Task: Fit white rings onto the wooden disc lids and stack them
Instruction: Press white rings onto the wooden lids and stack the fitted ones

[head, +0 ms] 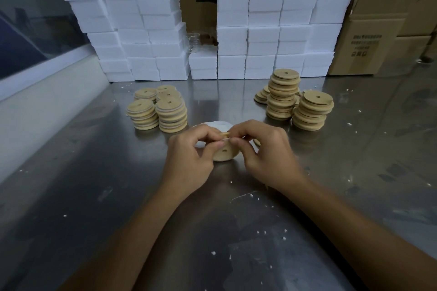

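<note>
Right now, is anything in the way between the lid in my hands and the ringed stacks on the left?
Nothing visible. Both the left hand and right hand hold the wooden lid; bare metal table lies between it and the ringed stacks.

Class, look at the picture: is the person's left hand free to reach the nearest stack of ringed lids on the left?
Probably not yet. The way across the metal table to the ringed stack looks clear, but the left hand and right hand both hold a wooden disc lid.
</note>
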### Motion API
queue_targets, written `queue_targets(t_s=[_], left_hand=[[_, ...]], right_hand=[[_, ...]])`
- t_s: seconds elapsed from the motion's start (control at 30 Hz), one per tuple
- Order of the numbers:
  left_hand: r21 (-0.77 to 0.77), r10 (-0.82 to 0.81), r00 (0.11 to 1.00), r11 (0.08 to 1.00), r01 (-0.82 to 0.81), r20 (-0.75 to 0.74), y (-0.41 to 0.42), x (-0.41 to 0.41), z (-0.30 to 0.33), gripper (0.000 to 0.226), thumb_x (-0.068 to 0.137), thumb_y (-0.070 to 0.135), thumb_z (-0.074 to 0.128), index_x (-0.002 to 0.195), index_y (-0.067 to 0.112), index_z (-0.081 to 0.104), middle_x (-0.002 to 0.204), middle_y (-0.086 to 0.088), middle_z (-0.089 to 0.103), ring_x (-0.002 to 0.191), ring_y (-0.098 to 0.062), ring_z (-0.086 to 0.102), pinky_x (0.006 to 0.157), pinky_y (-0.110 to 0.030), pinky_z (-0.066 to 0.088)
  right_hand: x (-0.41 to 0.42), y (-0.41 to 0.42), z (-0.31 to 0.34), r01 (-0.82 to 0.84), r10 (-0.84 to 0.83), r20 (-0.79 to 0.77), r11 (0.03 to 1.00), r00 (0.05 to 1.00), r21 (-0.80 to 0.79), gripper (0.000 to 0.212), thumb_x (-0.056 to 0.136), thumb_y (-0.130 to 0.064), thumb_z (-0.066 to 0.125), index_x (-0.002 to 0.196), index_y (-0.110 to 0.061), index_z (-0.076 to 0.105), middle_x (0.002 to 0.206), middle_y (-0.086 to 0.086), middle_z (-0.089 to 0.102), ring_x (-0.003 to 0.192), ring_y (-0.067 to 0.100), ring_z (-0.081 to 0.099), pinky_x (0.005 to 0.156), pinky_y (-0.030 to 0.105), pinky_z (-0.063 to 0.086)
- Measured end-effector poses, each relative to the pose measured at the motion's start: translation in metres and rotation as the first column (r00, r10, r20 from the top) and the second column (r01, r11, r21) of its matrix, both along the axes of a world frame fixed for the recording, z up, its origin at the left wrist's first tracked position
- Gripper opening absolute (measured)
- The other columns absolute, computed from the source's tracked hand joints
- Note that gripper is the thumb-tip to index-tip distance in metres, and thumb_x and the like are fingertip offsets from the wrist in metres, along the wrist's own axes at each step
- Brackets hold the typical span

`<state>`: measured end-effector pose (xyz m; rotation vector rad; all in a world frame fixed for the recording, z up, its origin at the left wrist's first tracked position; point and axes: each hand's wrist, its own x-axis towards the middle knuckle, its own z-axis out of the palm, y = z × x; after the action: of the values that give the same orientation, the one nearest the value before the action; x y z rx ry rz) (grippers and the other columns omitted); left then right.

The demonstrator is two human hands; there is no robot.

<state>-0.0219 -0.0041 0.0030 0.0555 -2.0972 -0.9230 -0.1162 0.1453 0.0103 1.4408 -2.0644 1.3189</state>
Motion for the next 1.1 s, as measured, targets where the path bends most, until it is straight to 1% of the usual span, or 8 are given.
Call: queue_targets(t_s=[0.1, 0.3, 0.47, 0.7, 0.83, 0.9, 1.0, 1.1], left_hand=[[0.017, -0.018, 1.0, 1.0, 0.018, 0.021, 0.001, 0.0, 0.001, 0.005, 0.078, 0.013, 0.069, 0.079, 0.016, 0.073, 0.083, 0.014, 0.071, 0.082, -0.005, 0.066, 0.072, -0.024, 0.055], [0.091, 0.014, 0.999, 0.996, -0.019, 0.05, 0.002, 0.003, 0.005, 0.02, 0.078, 0.013, 0.074, 0.073, 0.031, 0.065, 0.079, 0.014, 0.07, 0.079, -0.006, 0.067, 0.073, -0.029, 0.057], [0.165, -0.016, 0.995, 0.986, -0.001, 0.097, 0.001, 0.003, 0.006, 0.019, 0.08, 0.004, 0.074, 0.075, 0.021, 0.066, 0.077, 0.007, 0.07, 0.081, -0.011, 0.067, 0.081, -0.039, 0.056], [0.257, 0.026, 0.989, 0.964, -0.064, 0.148, -0.006, 0.004, 0.006, 0.026, 0.079, 0.004, 0.076, 0.07, 0.026, 0.066, 0.075, 0.006, 0.069, 0.078, -0.012, 0.066, 0.078, -0.035, 0.056], [0.274, 0.047, 0.983, 0.957, -0.094, 0.175, -0.009, 0.003, 0.004, 0.021, 0.08, 0.009, 0.075, 0.07, 0.025, 0.066, 0.073, 0.011, 0.069, 0.074, -0.004, 0.065, 0.071, -0.022, 0.05], [0.278, 0.051, 0.982, 0.955, -0.101, 0.183, -0.01, 0.002, 0.003, 0.021, 0.082, 0.008, 0.074, 0.07, 0.024, 0.065, 0.07, 0.012, 0.067, 0.071, -0.006, 0.064, 0.07, -0.028, 0.053], [0.251, 0.031, 0.977, 0.964, -0.084, 0.209, -0.01, 0.002, 0.004, 0.021, 0.084, 0.003, 0.071, 0.07, 0.018, 0.064, 0.069, 0.006, 0.064, 0.073, -0.025, 0.064, 0.073, -0.052, 0.057], [0.197, -0.012, 0.967, 0.98, -0.039, 0.255, -0.011, 0.003, 0.005, 0.026, 0.086, 0.003, 0.068, 0.07, 0.021, 0.06, 0.061, 0.007, 0.059, 0.058, -0.019, 0.058, 0.062, -0.038, 0.055]], right_hand=[[-0.001, 0.0, 0.001, 0.015, -0.015, 0.073, 1.0, 0.997, 0.004, 0.009, 0.085, 0.002, 0.07, 0.09, -0.003, 0.074, 0.087, 0.001, 0.073, 0.081, 0.013, 0.067, 0.075, 0.032, 0.056], [-0.004, 0.003, 0.001, -0.043, 0.038, 0.155, 0.999, 0.987, 0.032, 0.007, 0.089, -0.009, 0.071, 0.095, -0.008, 0.074, 0.089, -0.004, 0.073, 0.084, 0.008, 0.068, 0.079, 0.023, 0.057], [-0.007, 0.004, -0.001, -0.058, 0.047, 0.207, 0.997, 0.977, 0.051, 0.008, 0.089, -0.016, 0.073, 0.095, -0.01, 0.072, 0.086, -0.007, 0.072, 0.082, 0.005, 0.069, 0.074, 0.02, 0.057], [-0.012, 0.005, -0.008, -0.053, 0.005, 0.309, 0.988, 0.951, 0.148, 0.007, 0.086, -0.016, 0.077, 0.09, -0.015, 0.073, 0.084, -0.005, 0.075, 0.076, 0.005, 0.071, 0.071, 0.028, 0.06], [-0.01, 0.002, -0.009, -0.043, 0.004, 0.351, 0.994, 0.936, 0.105, 0.004, 0.089, -0.014, 0.073, 0.091, -0.013, 0.07, 0.082, 0.0, 0.073, 0.073, 0.012, 0.069, 0.069, 0.033, 0.058], [-0.008, 0.001, -0.008, -0.026, 0.004, 0.374, 0.998, 0.927, 0.053, 0.002, 0.09, -0.012, 0.071, 0.091, -0.012, 0.068, 0.078, 0.0, 0.07, 0.068, 0.012, 0.064, 0.066, 0.029, 0.055], [-0.007, 0.002, -0.008, -0.025, 0.021, 0.401, 1.0, 0.916, 0.005, 0.003, 0.093, -0.011, 0.067, 0.09, -0.012, 0.066, 0.067, 0.01, 0.065, 0.064, 0.028, 0.06, 0.059, 0.037, 0.049], [-0.007, 0.002, -0.009, -0.03, 0.041, 0.426, 0.999, 0.904, -0.033, 0.009, 0.093, -0.011, 0.066, 0.088, -0.017, 0.063, 0.066, 0.019, 0.063, 0.061, 0.042, 0.057, 0.056, 0.05, 0.048]])
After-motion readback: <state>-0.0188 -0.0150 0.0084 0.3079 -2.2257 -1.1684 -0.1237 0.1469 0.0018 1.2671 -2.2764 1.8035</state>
